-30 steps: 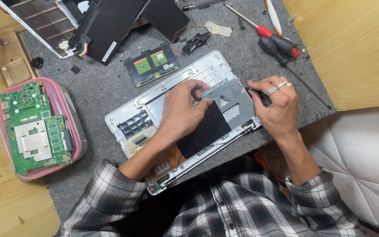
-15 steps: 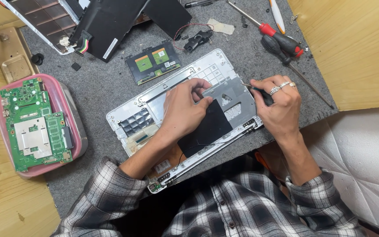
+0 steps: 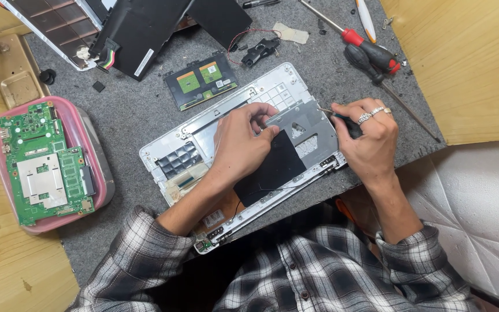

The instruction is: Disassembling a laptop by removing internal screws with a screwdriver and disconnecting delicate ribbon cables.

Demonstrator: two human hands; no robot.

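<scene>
An opened silver laptop shell [image 3: 174,144] lies tilted on the grey felt mat [image 3: 128,110]. My left hand [image 3: 241,144] rests on its middle, fingers pressing on a grey metal plate [image 3: 307,124] beside a black sheet [image 3: 272,167]. My right hand [image 3: 365,141], with rings on two fingers, grips a small black-handled screwdriver [image 3: 342,119] whose tip touches the plate's upper right corner.
A pink tray [image 3: 102,179] at the left holds a green circuit board [image 3: 44,164]. Behind the shell lie a small touchpad board [image 3: 200,81], black laptop panels [image 3: 145,26], a speaker part with wires [image 3: 261,51] and red and black screwdrivers [image 3: 371,55]. Wooden surfaces flank the mat.
Both hands stay on the shell. The view has shifted slightly; the screwdriver tip remains at the plate's corner.
</scene>
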